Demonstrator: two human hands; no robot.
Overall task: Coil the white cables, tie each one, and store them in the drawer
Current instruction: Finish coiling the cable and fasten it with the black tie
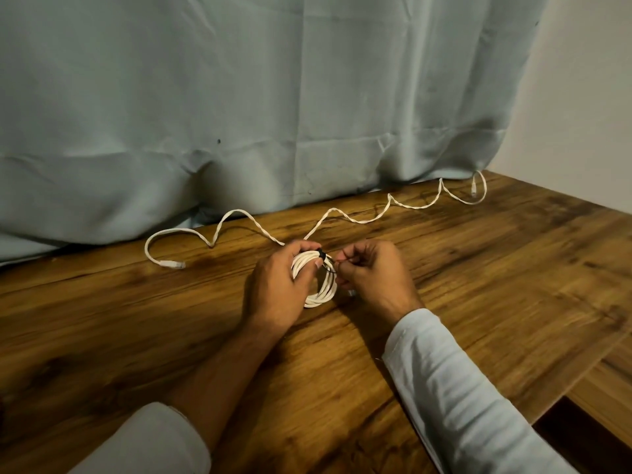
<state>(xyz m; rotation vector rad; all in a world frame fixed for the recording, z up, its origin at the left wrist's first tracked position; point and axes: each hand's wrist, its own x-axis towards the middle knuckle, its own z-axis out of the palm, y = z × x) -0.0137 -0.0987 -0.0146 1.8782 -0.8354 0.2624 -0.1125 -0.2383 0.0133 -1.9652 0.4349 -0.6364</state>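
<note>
Tying is under way: near the middle of the wooden table [478, 268], the left hand [277, 285] grips the coiled white cable [321, 293] while the right hand [371, 271] pinches the black tie [321, 255], which probably needs cinching snug next.

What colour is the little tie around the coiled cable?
Black. The tie on the coiled cable shows best in the head view.

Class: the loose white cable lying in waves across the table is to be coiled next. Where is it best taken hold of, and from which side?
Probably just behind the plug at the left end of the loose cable, pinched from above. That end lies flat and free on the table, nearer than the far end by the curtain.
</note>
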